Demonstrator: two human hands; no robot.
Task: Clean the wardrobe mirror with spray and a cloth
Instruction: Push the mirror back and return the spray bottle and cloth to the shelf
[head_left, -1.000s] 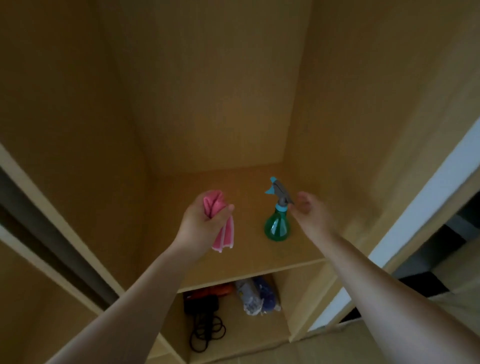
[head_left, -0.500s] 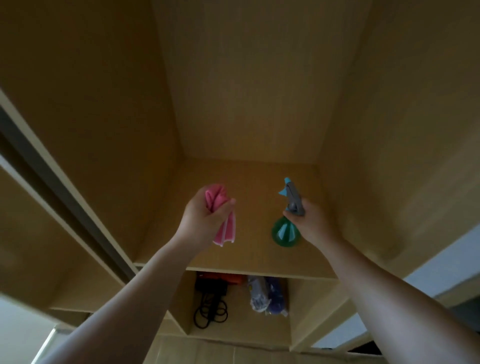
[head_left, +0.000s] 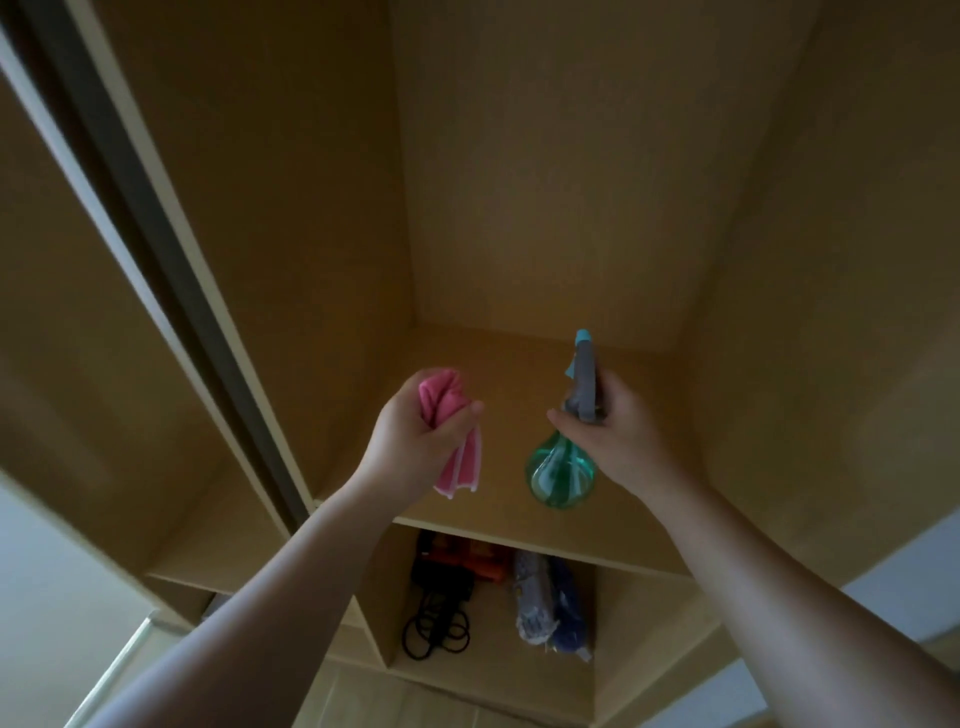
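Since a second ago the right hand (head_left: 618, 436) has closed round the neck of the green spray bottle (head_left: 561, 475), and its grip now holds the bottle tilted above the wardrobe shelf (head_left: 498, 358). Just beside it, the left hand (head_left: 415, 441) has its grip bunched round a pink cloth (head_left: 441, 400), whose ends hang below the fist.

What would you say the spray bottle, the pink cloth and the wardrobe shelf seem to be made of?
Spray bottle: apparently translucent green plastic, glossy, light streaks showing through; its trigger head looks matte grey plastic.
Pink cloth: soft fabric, perhaps microfibre, crumpling into folds.
Wardrobe shelf: wood-look board, probably laminate, matte with faint grain.
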